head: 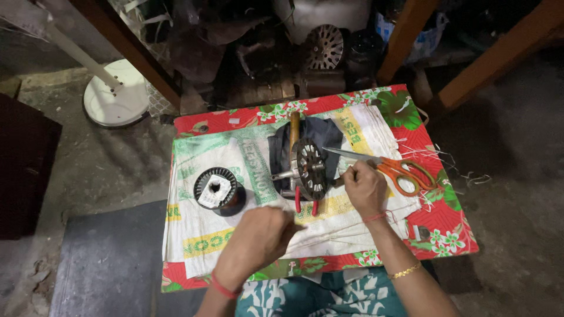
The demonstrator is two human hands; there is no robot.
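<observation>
Winding step: right hand (364, 188) pinches fine wire at the slotted stator (311, 168), left hand (258, 238) fisted, contents unclear; next turn needs steady tension.

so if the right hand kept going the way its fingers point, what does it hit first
The right hand points up and left, so it would most likely meet the round slotted motor core first. The scissors' blade lies close beside that line; depth is unclear.

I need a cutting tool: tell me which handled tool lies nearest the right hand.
The orange-handled scissors, just beyond the right hand; the red-handled pliers lie farther, under the slotted metal motor core.
</observation>
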